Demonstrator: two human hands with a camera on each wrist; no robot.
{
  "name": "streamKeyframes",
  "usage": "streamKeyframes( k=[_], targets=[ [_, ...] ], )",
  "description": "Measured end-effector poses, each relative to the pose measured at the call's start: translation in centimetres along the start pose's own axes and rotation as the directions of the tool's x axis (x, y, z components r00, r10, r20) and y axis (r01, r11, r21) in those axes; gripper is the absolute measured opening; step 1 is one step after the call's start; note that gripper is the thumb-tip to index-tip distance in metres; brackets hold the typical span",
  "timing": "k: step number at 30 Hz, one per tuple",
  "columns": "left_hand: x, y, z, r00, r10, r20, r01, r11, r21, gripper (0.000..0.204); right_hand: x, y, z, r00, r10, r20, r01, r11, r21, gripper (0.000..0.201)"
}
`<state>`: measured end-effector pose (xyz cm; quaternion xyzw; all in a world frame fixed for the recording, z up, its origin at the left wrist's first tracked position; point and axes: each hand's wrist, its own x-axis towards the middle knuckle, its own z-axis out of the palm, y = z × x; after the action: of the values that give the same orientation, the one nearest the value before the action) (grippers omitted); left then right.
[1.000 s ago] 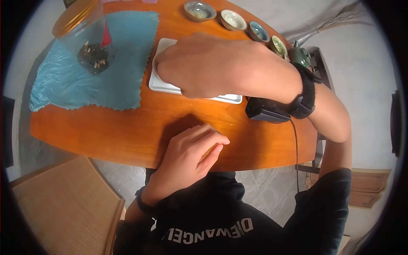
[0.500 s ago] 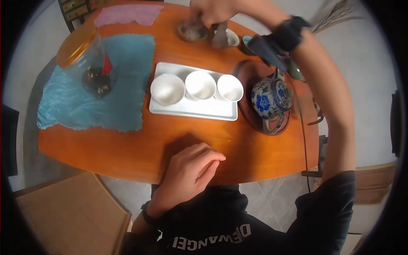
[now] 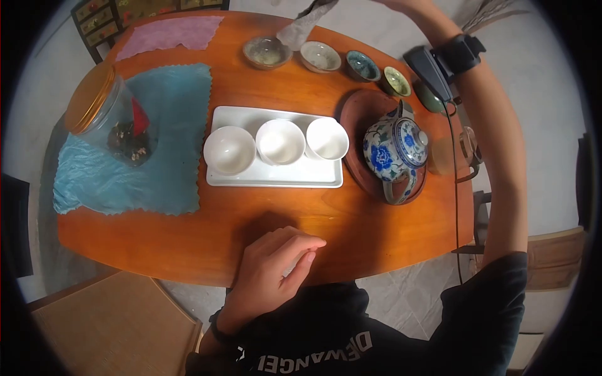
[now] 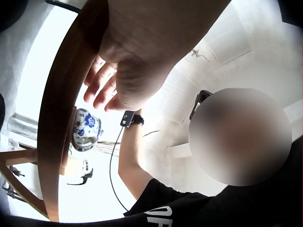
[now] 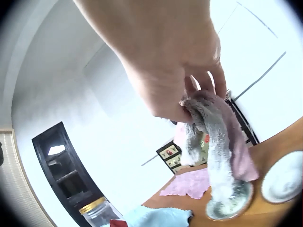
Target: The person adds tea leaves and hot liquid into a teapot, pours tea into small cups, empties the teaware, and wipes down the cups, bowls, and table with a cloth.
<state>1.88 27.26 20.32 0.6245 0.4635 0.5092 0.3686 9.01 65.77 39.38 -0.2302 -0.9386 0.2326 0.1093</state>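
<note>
Looking like early days on the wiping: pinching a greyish cloth (image 5: 215, 142) in the right hand (image 5: 165, 61), fingers (image 5: 208, 82) curled round its top, lower end dangling into the first glazed cup (image 3: 267, 52) at the far edge of the worktop (image 3: 251, 213). Other three glazed cups (image 3: 354, 62) in that row not being touched, white cups (image 3: 279, 143) sitting on their tray (image 3: 276, 178) beside the blue-and-white teapot (image 3: 394, 150). Left hand (image 3: 269, 269) resting at the near edge, fingers loosely bent, holding nothing.
</note>
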Motion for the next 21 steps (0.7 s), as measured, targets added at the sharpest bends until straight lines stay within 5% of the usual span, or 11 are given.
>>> streamKeyframes(
  k=[1,2,4,6,7,18,20,21],
  targets=[
    [-0.1,0.1,0.0,1.0,-0.023,-0.008,0.023,1.0,-0.014,0.016,-0.8,0.5,0.1,0.998,0.052,-0.044,-0.049,0.995,0.083,0.012],
    [-0.2,0.2,0.0,1.0,-0.016,-0.006,0.016,1.0,-0.011,0.016,-1.9,0.5,0.6,0.996,0.088,0.007,-0.088,0.996,-0.032,0.013],
    [-0.2,0.0,0.0,1.0,-0.012,0.003,0.012,1.0,-0.004,0.018,-2.7,6.1,2.5,0.978,-0.001,0.211,0.007,1.0,-0.027,0.024],
    [-0.2,0.1,0.0,1.0,-0.008,0.007,0.008,1.0,-0.003,0.018,-3.8,6.5,4.3,0.962,0.017,0.274,0.078,0.94,-0.333,0.021],
    [-0.2,0.2,0.0,1.0,-0.016,0.009,0.016,1.0,-0.009,0.018,-4.0,6.8,5.1,0.956,0.048,0.289,0.029,0.966,-0.257,0.021],
    [0.1,0.3,0.2,1.0,-0.028,0.001,0.028,0.998,0.051,0.014,-2.8,7.3,7.6,0.974,0.105,0.2,0.0,0.886,-0.463,0.025],
    [0.2,0.3,0.3,0.999,-0.035,-0.002,0.036,0.999,0.024,0.014,-3.1,6.7,6.0,0.984,-0.12,0.129,0.153,0.945,-0.29,0.032],
    [0.1,0.4,0.3,0.998,-0.056,-0.002,0.056,0.998,0.022,0.015,-3.5,5.6,4.0,0.993,0.019,0.116,0.018,0.95,-0.313,0.035]
  ],
)
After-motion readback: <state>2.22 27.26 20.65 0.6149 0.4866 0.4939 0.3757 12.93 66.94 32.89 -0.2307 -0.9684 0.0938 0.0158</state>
